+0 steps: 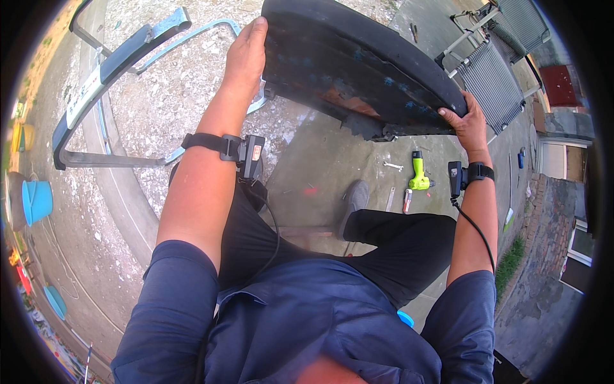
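Note:
Between my two hands a large black curved panel (358,70), like a chair seat or back, is held up off the ground. Its face is stained, and its lower edge looks torn and ragged. My left hand (246,57) grips the panel's left edge near the top, thumb up. On the far right corner, my right hand (469,125) has its thumb on the near face and its fingers wrapped round the edge. Below the panel, on the concrete, lie a yellow-green cordless drill (419,178), a small wrench (393,166) and a red-and-white tool (407,201).
A metal frame (102,83) with dark armrests stands at the left on pale rubble. At the far right is a grey mesh folding chair (492,83). Blue buckets (37,201) sit at the left rim, and a brick wall (540,224) runs along the right.

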Demonstrator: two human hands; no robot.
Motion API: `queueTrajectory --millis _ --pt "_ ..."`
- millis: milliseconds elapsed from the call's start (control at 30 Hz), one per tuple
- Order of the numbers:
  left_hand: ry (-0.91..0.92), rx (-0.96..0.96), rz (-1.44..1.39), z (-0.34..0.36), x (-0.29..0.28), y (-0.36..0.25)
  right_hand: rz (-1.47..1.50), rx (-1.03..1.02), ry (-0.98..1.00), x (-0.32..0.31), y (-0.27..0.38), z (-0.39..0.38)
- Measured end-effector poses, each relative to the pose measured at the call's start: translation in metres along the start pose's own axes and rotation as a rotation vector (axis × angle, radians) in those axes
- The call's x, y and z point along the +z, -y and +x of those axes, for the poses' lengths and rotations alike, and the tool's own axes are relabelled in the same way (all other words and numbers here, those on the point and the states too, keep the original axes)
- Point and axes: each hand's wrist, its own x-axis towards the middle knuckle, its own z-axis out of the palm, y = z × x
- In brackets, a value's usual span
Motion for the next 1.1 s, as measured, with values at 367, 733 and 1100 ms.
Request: queueTrajectory --millis 367,733,1100 --pt "-0.006 -0.002 0.025 0.002 -0.0003 0.001 0.016 0.002 0.008 0.0009 -0.0014 0.0008" --pt "-0.003 0.001 0.002 0.0005 0.0004 0.0 0.0 -0.006 -0.008 -0.0007 0.0023 -0.0004" --pt "-0.005 -0.03 0.003 0.0017 -0.0004 0.003 -0.012 -0.022 -0.01 -0.0009 -0.0022 0.0009"
